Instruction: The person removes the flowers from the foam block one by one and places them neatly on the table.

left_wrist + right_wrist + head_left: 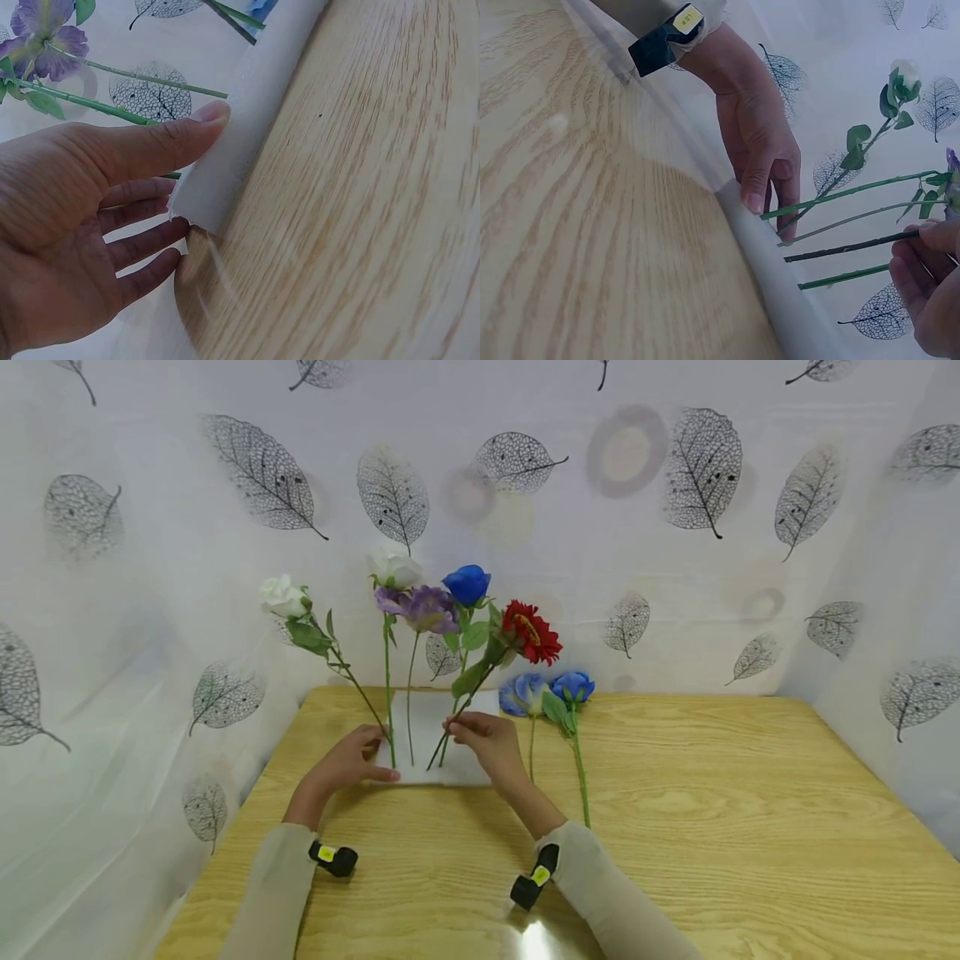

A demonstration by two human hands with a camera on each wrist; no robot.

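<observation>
A white foam block (427, 714) stands on the table with several artificial flowers upright or leaning in it. My left hand (341, 768) grips the block's left end, its thumb on the foam (259, 97) and the other fingers round the end. My right hand (491, 747) pinches the dark stem (847, 249) of a red flower (532, 633) between thumb and fingers. That stem leans right, its lower end at the foam. Beside it are a blue rose (467, 585), a purple flower (431, 610), a white rose (395, 568) and another white rose (285, 597) leaning left.
Right of the block, a pale blue flower (522, 695) and a blue flower (573, 685) lie on the wooden table (712, 827). A leaf-printed curtain (555, 527) hangs behind and along both sides.
</observation>
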